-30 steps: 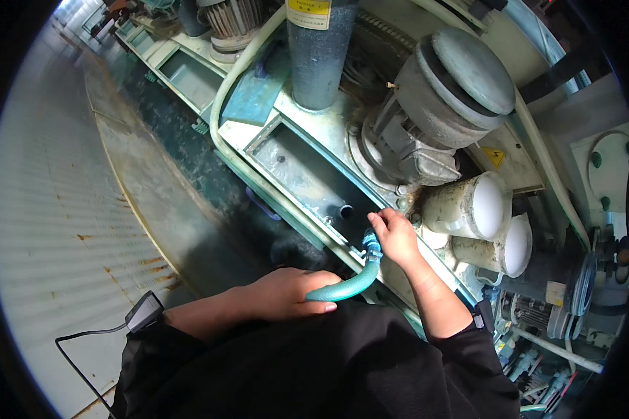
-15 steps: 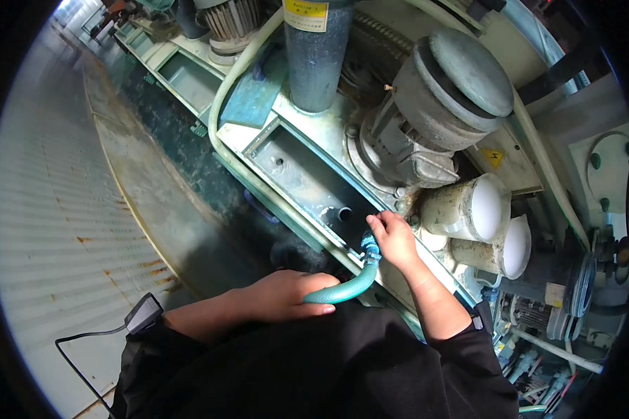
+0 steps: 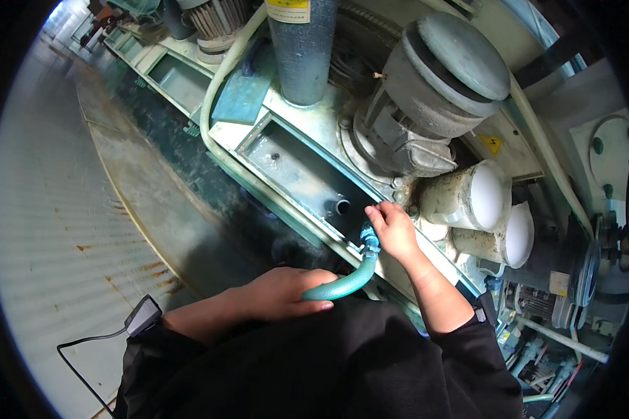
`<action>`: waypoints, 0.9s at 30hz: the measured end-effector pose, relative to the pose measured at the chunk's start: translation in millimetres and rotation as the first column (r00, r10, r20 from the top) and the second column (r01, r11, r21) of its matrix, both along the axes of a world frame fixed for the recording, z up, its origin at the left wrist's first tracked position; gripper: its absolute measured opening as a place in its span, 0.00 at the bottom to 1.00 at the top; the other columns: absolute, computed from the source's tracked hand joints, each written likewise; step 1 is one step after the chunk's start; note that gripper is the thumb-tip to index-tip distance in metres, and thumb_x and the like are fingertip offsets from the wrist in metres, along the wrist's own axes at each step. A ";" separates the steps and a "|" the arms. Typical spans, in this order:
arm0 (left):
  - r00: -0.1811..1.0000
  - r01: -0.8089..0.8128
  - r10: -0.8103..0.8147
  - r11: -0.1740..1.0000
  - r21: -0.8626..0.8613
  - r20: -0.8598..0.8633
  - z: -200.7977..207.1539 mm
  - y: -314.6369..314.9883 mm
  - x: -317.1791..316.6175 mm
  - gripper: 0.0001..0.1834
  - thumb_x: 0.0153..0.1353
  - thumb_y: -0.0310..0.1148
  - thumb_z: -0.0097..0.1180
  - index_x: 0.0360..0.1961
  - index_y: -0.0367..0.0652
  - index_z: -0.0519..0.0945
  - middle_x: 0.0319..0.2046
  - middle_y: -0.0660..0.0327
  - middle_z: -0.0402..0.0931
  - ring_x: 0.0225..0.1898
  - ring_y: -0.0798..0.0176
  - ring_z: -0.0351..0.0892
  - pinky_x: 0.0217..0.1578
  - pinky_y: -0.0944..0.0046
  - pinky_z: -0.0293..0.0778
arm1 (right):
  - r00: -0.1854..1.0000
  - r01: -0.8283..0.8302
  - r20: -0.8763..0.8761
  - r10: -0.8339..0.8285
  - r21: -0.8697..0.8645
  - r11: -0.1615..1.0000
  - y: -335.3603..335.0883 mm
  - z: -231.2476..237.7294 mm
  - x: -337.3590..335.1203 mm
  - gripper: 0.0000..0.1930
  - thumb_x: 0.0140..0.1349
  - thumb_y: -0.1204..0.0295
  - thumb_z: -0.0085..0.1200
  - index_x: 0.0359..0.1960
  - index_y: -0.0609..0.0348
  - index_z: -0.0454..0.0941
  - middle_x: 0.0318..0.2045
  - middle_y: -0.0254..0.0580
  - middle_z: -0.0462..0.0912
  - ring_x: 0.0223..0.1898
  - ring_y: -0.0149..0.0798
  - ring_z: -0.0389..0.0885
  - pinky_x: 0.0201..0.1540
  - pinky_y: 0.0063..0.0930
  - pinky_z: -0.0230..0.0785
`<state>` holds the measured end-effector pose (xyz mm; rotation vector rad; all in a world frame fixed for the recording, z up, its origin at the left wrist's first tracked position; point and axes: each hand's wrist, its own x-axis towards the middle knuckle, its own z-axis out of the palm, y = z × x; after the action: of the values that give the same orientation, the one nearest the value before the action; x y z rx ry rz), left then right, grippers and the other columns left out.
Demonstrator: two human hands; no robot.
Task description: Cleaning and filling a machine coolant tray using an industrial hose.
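A ribbed green hose (image 3: 342,285) bends up from my left hand (image 3: 286,293), whose fingers are wrapped round it. At the hose's upper end sits a blue fitting (image 3: 369,241), fastened with a clamp. My right hand (image 3: 396,232) grips the top of this fitting with thumb and fingers closed, hiding part of it. Both hands are at the near end of a long, narrow open trough (image 3: 297,164) with a pale inside. A dark round pipe opening (image 3: 342,207) rises from the trough floor, just left of the fitting.
A large grey motor (image 3: 426,105) stands beyond the trough, next to a dark upright cylinder (image 3: 300,59). Two dirty white buckets (image 3: 461,199) lie tilted at the right. A pale hose (image 3: 213,98) runs along the trough's left edge. A blue-green plate (image 3: 243,94) lies at its far end.
The view has shifted slightly, so the trough and motor sit a little further up and left. Both hands keep their hold on the hose and fitting.
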<state>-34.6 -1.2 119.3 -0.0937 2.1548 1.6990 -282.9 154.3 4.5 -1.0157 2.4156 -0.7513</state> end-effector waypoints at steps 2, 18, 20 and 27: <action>1.000 0.013 -0.013 1.000 -0.007 0.009 -0.5 -1.5 0.0 0.25 0.72 0.49 0.55 0.62 0.44 0.74 0.54 0.49 0.80 0.55 0.44 0.81 0.55 0.50 0.75 | 1.000 0.002 -0.009 -0.002 -0.001 1.000 0.2 -1.0 1.5 0.18 0.70 0.55 0.59 0.38 0.60 0.82 0.35 0.54 0.82 0.39 0.57 0.82 0.45 0.46 0.75; 1.000 0.003 -0.003 1.000 0.002 0.014 3.9 -4.1 -2.8 0.25 0.73 0.49 0.55 0.61 0.43 0.74 0.52 0.49 0.80 0.54 0.43 0.81 0.55 0.50 0.75 | 1.000 -0.002 -0.001 0.002 -0.001 1.000 0.1 0.0 -1.5 0.19 0.70 0.55 0.59 0.37 0.61 0.82 0.35 0.54 0.82 0.39 0.57 0.82 0.44 0.46 0.74; 1.000 0.000 0.000 1.000 -0.002 -0.010 0.6 -4.3 -1.3 0.24 0.72 0.47 0.57 0.61 0.43 0.74 0.51 0.49 0.81 0.53 0.45 0.82 0.53 0.51 0.75 | 1.000 -0.003 0.003 0.003 0.006 1.000 -0.9 0.7 -1.4 0.19 0.70 0.55 0.59 0.38 0.61 0.82 0.35 0.54 0.82 0.40 0.57 0.82 0.44 0.46 0.74; 1.000 -0.012 0.013 1.000 0.008 -0.016 1.3 -4.8 -2.3 0.24 0.72 0.44 0.59 0.62 0.42 0.74 0.50 0.49 0.81 0.52 0.45 0.82 0.52 0.52 0.75 | 1.000 -0.009 0.010 0.009 0.004 1.000 -2.4 -2.2 -3.6 0.19 0.70 0.54 0.59 0.38 0.61 0.82 0.36 0.55 0.83 0.40 0.58 0.83 0.45 0.47 0.75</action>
<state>-36.8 -6.0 120.6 -0.0919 2.1633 1.7205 -286.5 151.9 2.3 -1.0182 2.4018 -0.7460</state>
